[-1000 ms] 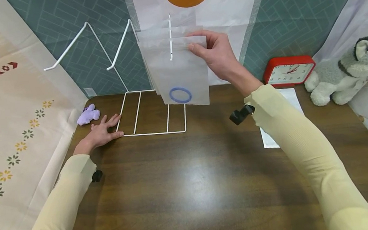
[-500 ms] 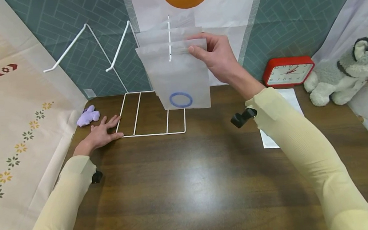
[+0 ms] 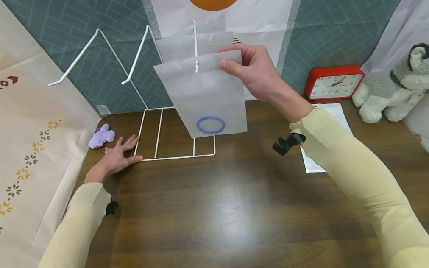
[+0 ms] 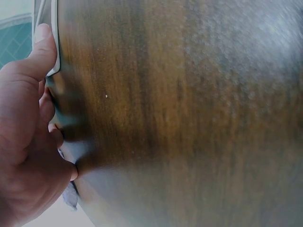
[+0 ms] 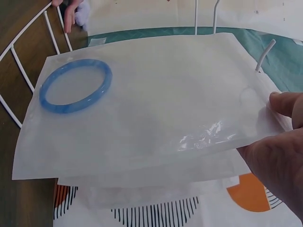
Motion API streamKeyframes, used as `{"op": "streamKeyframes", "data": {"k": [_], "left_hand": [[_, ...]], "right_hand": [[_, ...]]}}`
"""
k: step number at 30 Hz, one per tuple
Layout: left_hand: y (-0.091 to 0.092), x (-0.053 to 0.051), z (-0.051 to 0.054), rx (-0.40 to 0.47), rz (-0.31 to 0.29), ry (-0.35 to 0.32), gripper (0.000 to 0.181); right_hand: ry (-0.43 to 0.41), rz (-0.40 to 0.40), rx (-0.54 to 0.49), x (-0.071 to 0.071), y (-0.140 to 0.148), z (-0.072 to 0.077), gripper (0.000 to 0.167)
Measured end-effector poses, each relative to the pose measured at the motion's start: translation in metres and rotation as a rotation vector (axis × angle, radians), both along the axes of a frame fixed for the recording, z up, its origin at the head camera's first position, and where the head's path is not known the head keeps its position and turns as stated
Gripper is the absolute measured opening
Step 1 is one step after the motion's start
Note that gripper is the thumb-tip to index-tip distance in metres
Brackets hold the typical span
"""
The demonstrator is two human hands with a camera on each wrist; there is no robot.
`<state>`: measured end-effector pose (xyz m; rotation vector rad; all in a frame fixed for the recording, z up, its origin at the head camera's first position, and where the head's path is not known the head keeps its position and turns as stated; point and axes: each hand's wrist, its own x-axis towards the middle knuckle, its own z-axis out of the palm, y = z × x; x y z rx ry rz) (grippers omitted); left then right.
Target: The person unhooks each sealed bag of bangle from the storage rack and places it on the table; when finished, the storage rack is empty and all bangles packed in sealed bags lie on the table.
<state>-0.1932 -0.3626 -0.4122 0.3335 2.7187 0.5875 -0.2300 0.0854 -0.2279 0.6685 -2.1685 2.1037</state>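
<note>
Frosted pouch (image 3: 215, 95) at the right-hand prong (image 3: 196, 42) of a white wire rack (image 3: 178, 157), its upper right corner pinched by the right hand (image 3: 252, 64).
The pouch hangs above the right part of the rack's base, the prong's tip showing before it near the top edge, seemingly through a hole; it should be light, limp and a little slippery, and the blue ring (image 5: 66, 109) in its lower part probably weighs that end down, so the top edge beside the prong looks the best hold. More pouches (image 3: 176, 48) hang farther back along that prong. The right hand is just right of the prong, thumb in front; the left hand (image 3: 117, 156), gripping nothing, rests with spread fingers at the rack's front left corner, well apart from the pouch.
</note>
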Motion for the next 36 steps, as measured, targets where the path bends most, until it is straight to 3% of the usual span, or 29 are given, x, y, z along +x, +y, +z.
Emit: {"op": "streamKeyframes", "data": {"k": [10, 21, 36], "left_hand": [[0.0, 0.0, -0.001, 0.003, 0.0, 0.005, 0.085], [0.0, -0.001, -0.001, -0.005, -0.006, 0.004, 0.084], [-0.001, -0.001, 0.0, -0.014, -0.004, -0.005, 0.086]], "right_hand": [[-0.01, 0.025, 0.007, 0.01, 0.001, 0.001, 0.023], [-0.028, 0.076, -0.058, 0.021, 0.002, 0.003, 0.022], [0.02, 0.107, -0.055, 0.04, 0.009, 0.006, 0.022]]}}
